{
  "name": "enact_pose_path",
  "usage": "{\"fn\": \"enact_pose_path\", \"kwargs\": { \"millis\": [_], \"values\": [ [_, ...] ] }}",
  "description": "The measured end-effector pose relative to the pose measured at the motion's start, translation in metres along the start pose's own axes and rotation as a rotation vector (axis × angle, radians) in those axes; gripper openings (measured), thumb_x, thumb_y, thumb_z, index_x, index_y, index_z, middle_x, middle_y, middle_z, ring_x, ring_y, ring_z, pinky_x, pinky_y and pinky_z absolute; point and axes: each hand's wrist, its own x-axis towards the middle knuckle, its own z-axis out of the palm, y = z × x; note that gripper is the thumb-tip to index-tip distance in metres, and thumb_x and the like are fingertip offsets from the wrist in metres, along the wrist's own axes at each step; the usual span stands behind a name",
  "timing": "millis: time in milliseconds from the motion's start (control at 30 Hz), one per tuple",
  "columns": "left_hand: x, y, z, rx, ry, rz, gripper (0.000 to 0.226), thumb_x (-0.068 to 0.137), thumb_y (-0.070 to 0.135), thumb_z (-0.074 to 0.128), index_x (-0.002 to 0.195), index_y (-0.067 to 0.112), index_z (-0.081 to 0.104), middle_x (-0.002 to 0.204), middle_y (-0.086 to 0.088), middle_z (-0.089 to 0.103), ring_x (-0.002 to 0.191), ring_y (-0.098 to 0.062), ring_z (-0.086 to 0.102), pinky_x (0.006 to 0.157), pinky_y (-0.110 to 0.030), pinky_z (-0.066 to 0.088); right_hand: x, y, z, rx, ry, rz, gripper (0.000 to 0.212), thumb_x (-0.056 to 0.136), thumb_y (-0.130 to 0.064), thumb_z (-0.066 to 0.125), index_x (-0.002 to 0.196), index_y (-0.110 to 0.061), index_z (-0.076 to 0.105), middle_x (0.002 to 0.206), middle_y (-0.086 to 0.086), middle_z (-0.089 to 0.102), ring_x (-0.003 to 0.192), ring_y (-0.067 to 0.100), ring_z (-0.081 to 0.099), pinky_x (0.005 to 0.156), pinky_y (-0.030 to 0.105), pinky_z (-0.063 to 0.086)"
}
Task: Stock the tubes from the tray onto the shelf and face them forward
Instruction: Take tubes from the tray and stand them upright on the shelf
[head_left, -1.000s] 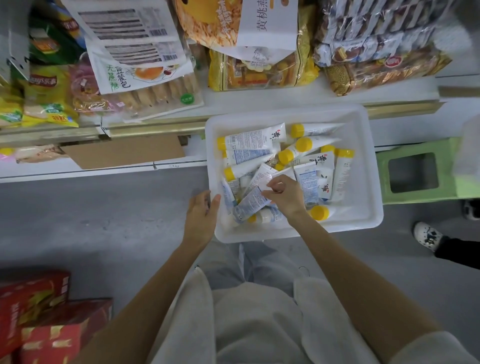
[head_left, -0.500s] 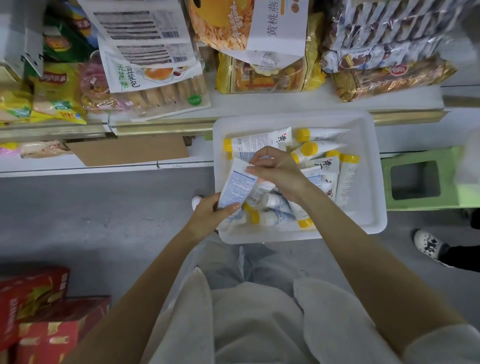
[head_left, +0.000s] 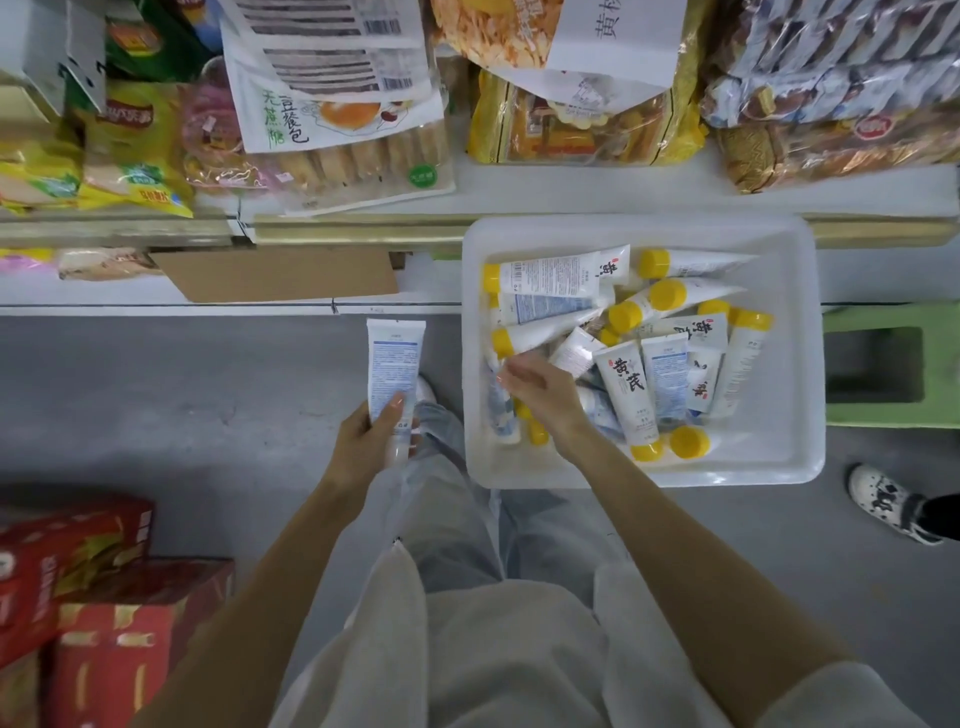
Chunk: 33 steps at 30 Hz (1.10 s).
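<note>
View from above, looking down at a grey concrete floor in front of a store shelf. The shelf runs across the top, crowded with bagged snacks and edged by a gold strip; a lower white ledge below it holds a flat piece of cardboard. A white plastic tray sits just below the shelf edge on the right, holding a loose heap of white tubes with yellow caps, lying at all angles. The left hand is out over the floor beside the tray, fingers wrapped around the lower end of one tube, held upright with its printed back showing. The right hand is inside the tray, fingers curled among the tubes; whether it grips one cannot be told. Red boxes are stacked at bottom left, a green stool stands right of the tray, and another person's shoe is at the right edge.
</note>
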Motion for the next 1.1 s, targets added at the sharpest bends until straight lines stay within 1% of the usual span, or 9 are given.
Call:
{"fn": "enact_pose_path", "kwargs": {
  "millis": [67, 233, 367, 500, 567, 633, 733, 933, 1100],
  "values": [
    [0.001, -0.003, 0.0, -0.005, 0.001, -0.022, 0.025, 0.094, 0.034, 0.051, 0.115, 0.022, 0.052, 0.095, -0.007, 0.065, 0.08, -0.019, 0.065, 0.067, -0.025, 0.058, 0.004, 0.002, 0.009, -0.06, 0.011, -0.036, 0.016, 0.085, -0.019, 0.07, 0.101, -0.014, 0.067, 0.089, -0.005, 0.066, 0.078, -0.001, 0.059, 0.069, 0.002, 0.043],
    [0.006, -0.009, -0.005, 0.012, 0.002, -0.038, 0.029, 0.092, 0.037, 0.051, 0.118, 0.024, 0.051, 0.096, -0.005, 0.065, 0.08, -0.017, 0.066, 0.064, -0.023, 0.056, 0.018, 0.014, 0.021, -0.199, 0.052, -0.101, 0.015, 0.086, -0.035, 0.066, 0.098, -0.026, 0.068, 0.085, -0.005, 0.069, 0.08, 0.01, 0.063, 0.081, 0.036, 0.054],
    [0.01, -0.006, -0.009, 0.025, 0.011, -0.041, 0.035, 0.092, 0.036, 0.052, 0.123, 0.021, 0.05, 0.099, -0.007, 0.065, 0.08, -0.018, 0.066, 0.065, -0.024, 0.058, 0.02, 0.016, 0.023, -0.271, 0.084, -0.136, 0.014, 0.092, -0.034, 0.059, 0.099, -0.023, 0.065, 0.079, -0.016, 0.062, 0.077, 0.007, 0.061, 0.077, 0.03, 0.052],
    [0.009, 0.0, -0.008, 0.04, 0.004, -0.037, 0.039, 0.093, 0.037, 0.05, 0.127, 0.017, 0.05, 0.104, -0.01, 0.064, 0.08, -0.018, 0.064, 0.063, -0.022, 0.057, 0.018, 0.015, 0.018, -0.233, 0.17, -0.114, 0.029, 0.099, -0.028, 0.048, 0.076, -0.012, 0.052, 0.065, -0.001, 0.047, 0.06, 0.01, 0.042, 0.065, 0.029, 0.034],
    [0.008, 0.006, -0.003, 0.061, -0.001, -0.024, 0.038, 0.094, 0.037, 0.048, 0.126, 0.017, 0.049, 0.106, -0.01, 0.063, 0.08, -0.018, 0.063, 0.06, -0.018, 0.055, 0.014, 0.01, 0.015, -0.105, 0.202, -0.081, 0.034, 0.099, -0.034, 0.046, 0.072, -0.013, 0.05, 0.068, 0.009, 0.052, 0.066, 0.022, 0.05, 0.067, 0.036, 0.041],
    [0.004, 0.015, 0.005, 0.058, -0.023, -0.002, 0.034, 0.094, 0.037, 0.048, 0.123, 0.018, 0.051, 0.104, -0.008, 0.063, 0.081, -0.018, 0.062, 0.058, -0.016, 0.054, 0.008, 0.001, 0.011, 0.019, 0.192, -0.054, 0.039, 0.098, -0.037, 0.046, 0.085, -0.002, 0.056, 0.088, 0.031, 0.058, 0.081, 0.042, 0.057, 0.075, 0.049, 0.05],
    [-0.003, 0.03, 0.023, 0.002, -0.09, 0.045, 0.025, 0.092, 0.033, 0.055, 0.111, 0.016, 0.059, 0.095, -0.008, 0.067, 0.078, -0.016, 0.065, 0.067, -0.028, 0.058, -0.007, -0.029, 0.004, 0.132, 0.187, -0.09, 0.042, 0.1, -0.027, 0.046, 0.099, 0.014, 0.053, 0.104, 0.039, 0.054, 0.082, 0.041, 0.058, 0.075, 0.041, 0.048],
    [-0.019, 0.066, 0.05, -0.056, -0.118, 0.176, 0.031, 0.092, 0.022, 0.059, 0.118, 0.005, 0.06, 0.106, -0.008, 0.07, 0.081, -0.009, 0.071, 0.063, -0.019, 0.054, -0.033, -0.093, -0.011, 0.266, 0.122, -0.203, 0.028, 0.101, -0.024, 0.044, 0.086, -0.01, 0.064, 0.083, 0.007, 0.067, 0.07, 0.012, 0.064, 0.06, 0.025, 0.054],
    [-0.042, 0.09, 0.061, -0.086, -0.118, 0.33, 0.035, 0.088, 0.021, 0.063, 0.121, 0.008, 0.059, 0.115, -0.004, 0.068, 0.098, -0.011, 0.067, 0.082, -0.022, 0.054, -0.058, -0.13, -0.018, 0.309, 0.094, -0.303, 0.035, 0.101, -0.025, 0.045, 0.087, -0.001, 0.066, 0.085, 0.01, 0.065, 0.08, 0.021, 0.061, 0.071, 0.034, 0.055]
  ]
}}
